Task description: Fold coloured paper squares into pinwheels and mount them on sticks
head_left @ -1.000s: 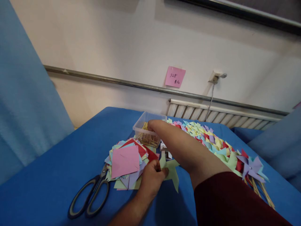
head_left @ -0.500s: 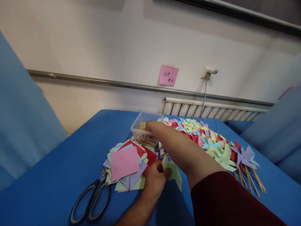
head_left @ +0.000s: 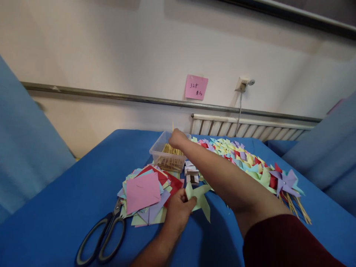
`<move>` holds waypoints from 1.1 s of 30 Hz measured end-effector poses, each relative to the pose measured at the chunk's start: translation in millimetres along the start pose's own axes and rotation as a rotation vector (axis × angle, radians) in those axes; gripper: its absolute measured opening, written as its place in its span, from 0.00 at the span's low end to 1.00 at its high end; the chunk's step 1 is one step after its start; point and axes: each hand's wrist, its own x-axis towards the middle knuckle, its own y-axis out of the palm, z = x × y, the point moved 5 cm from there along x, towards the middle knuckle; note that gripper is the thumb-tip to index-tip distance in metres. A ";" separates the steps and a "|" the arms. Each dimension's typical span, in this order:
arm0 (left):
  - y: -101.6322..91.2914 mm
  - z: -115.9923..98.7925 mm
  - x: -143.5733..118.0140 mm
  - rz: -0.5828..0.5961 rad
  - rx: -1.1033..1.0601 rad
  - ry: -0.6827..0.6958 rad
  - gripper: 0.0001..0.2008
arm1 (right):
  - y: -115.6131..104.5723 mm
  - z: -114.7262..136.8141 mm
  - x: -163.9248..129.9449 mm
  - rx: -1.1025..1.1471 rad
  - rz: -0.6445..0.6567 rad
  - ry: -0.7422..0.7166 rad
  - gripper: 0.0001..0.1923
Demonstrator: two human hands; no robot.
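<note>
My left hand (head_left: 179,209) pinches a pale green paper pinwheel (head_left: 200,196) near its centre, just above the blue cloth. Above the clear plastic box (head_left: 155,155), my right hand (head_left: 178,139) is closed on a thin wooden stick (head_left: 172,126), whose tip points up past the knuckles. Many more wooden sticks (head_left: 170,154) lie in the box. Left of my left hand is a pile of coloured paper squares (head_left: 143,194), a pink one on top. Small open cardboard boxes (head_left: 191,174) sit between the stick box and the pinwheel, contents unclear.
Dark-handled scissors (head_left: 107,237) lie at the front left of the blue-covered table (head_left: 50,218). Finished pinwheels on sticks (head_left: 250,159) are heaped along the right. Behind are a wall rail (head_left: 133,96), a radiator (head_left: 222,126) and a pink note (head_left: 196,87). Blue curtains (head_left: 30,148) hang at both sides.
My right hand has risen from inside the box, and a stick now shows in it. The green pinwheel in my left hand has turned more into view. The whole view has shifted slightly.
</note>
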 end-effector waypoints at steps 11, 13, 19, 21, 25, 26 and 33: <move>-5.4 -22.6 3.9 -0.119 0.015 0.125 0.13 | 60.5 -73.7 -206.6 1.241 -0.161 -0.124 0.13; -7.6 -24.4 5.2 -0.153 0.004 0.135 0.15 | 80.0 -81.5 -215.0 1.303 -0.120 -0.057 0.15; -16.2 -26.7 7.7 -0.223 -0.064 0.154 0.19 | 113.1 -85.9 -208.6 1.281 0.014 0.005 0.25; -18.2 -27.5 7.2 -0.235 -0.081 0.155 0.20 | 120.7 -84.8 -206.5 1.303 0.064 -0.014 0.24; -17.5 -28.3 4.7 -0.233 -0.088 0.138 0.19 | 131.8 -84.1 -204.0 1.343 0.135 -0.031 0.23; -16.3 -28.2 4.0 -0.223 -0.090 0.128 0.20 | 133.1 -84.1 -203.7 1.349 0.146 -0.030 0.23; -13.2 -26.4 3.0 -0.185 -0.096 0.106 0.19 | 130.2 -83.2 -205.7 1.369 0.184 -0.042 0.23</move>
